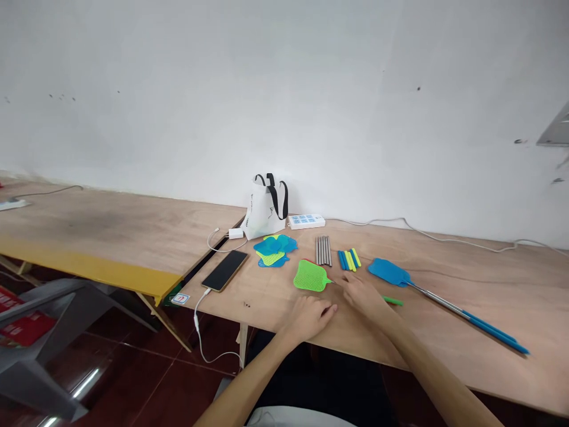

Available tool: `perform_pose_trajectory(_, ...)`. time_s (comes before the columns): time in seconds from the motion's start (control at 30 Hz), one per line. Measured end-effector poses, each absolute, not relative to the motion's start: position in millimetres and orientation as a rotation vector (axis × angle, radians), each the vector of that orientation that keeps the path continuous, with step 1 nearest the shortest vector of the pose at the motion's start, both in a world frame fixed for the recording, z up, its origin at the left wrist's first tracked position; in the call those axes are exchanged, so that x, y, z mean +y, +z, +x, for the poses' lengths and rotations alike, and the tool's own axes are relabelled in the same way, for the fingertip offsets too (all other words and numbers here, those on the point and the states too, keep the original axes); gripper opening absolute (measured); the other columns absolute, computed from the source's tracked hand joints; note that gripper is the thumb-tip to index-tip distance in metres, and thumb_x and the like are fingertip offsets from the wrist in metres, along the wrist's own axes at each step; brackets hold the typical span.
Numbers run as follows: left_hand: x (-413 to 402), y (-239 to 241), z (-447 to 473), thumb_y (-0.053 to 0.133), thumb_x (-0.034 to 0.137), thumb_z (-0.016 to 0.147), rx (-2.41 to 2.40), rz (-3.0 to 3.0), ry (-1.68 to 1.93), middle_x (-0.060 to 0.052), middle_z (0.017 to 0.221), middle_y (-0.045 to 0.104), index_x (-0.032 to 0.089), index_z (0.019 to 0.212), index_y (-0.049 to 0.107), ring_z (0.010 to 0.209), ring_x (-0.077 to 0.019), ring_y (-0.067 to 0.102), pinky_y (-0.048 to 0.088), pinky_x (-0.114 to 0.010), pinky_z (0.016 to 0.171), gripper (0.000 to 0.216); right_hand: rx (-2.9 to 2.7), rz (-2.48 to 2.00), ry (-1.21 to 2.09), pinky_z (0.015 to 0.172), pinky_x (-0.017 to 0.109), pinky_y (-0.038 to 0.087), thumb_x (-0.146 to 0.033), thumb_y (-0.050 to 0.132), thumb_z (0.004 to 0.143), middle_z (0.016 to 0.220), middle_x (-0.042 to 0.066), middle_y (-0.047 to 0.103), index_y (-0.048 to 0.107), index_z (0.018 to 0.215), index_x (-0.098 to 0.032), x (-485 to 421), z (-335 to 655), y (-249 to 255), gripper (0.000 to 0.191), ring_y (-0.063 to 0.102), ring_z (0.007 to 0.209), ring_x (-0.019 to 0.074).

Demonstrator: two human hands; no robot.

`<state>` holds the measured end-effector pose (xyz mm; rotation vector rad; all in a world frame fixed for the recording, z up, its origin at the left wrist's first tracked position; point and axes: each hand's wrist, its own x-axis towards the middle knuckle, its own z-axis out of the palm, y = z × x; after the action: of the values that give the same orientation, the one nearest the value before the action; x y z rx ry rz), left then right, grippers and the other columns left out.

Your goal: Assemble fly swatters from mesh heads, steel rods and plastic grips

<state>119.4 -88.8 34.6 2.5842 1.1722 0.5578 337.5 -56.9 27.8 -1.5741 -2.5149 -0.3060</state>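
My left hand [307, 317] lies palm down near the table's front edge, thumb out to the side, apparently holding nothing. Just below a green fly swatter head [311, 276] it rests, apart from it. My right hand [359, 292] lies over the place between that head and a green handle [393, 301], hiding what is there. Its thumb reaches toward the head's neck, and its fingers look spread; I cannot tell whether they touch a rod beneath. Something red peeks out under the green head. Farther right lies a blue fly swatter [389, 271] with a metal rod and blue handle.
Beyond my hands lie blue and yellow-green swatter heads [275, 248], several metal rods [323, 251] and blue and yellow handle sleeves [349, 259]. A charging phone [224, 270], a white bag [263, 210] and a pill box-like white case [306, 221] stand nearby. A wall closes the back.
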Motion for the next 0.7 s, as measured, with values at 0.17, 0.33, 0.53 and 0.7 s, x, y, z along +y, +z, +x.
perform_pose_trajectory(0.17,-91,37,120,0.043,0.041,0.105,1.198,2.573,0.522,-0.005,0.080,0.074,0.019,0.078,0.070,0.075,-0.0209,0.068,0.034,-0.030,0.062,0.044,-2.257,-1.774,-0.340,0.071,0.031,0.049,-0.010,0.041,0.089,0.107,0.009,0.067,0.066,0.130,-0.027,-75,406,24,0.052,0.066,0.090,0.0226)
perform_pose_trajectory(0.33,-92,38,120,0.042,0.043,0.106,1.204,2.575,0.519,-0.005,0.080,0.074,0.020,0.078,0.070,0.075,-0.0210,0.068,0.036,-0.030,0.063,0.046,-2.051,-1.993,-0.428,0.067,0.032,0.048,-0.015,0.043,0.090,0.099,0.009,0.067,0.069,0.126,-0.026,-92,485,17,0.045,0.065,0.084,0.0227)
perform_pose_trajectory(0.53,-90,34,119,0.040,0.042,0.106,1.185,2.571,0.549,-0.004,0.082,0.074,0.020,0.080,0.071,0.076,-0.0199,0.067,0.036,-0.029,0.064,0.045,-1.897,-2.145,-0.524,0.067,0.033,0.049,-0.014,0.041,0.092,0.097,0.009,0.068,0.067,0.129,-0.024,-104,526,-8,0.046,0.066,0.084,0.0230)
perform_pose_trajectory(0.7,-90,31,119,0.040,0.042,0.106,1.181,2.584,0.571,-0.003,0.082,0.075,0.021,0.081,0.070,0.076,-0.0200,0.068,0.034,-0.031,0.063,0.045,-1.949,-2.088,-0.628,0.072,0.036,0.048,-0.017,0.039,0.097,0.104,0.010,0.069,0.069,0.123,-0.022,-110,519,-11,0.040,0.064,0.089,0.0240)
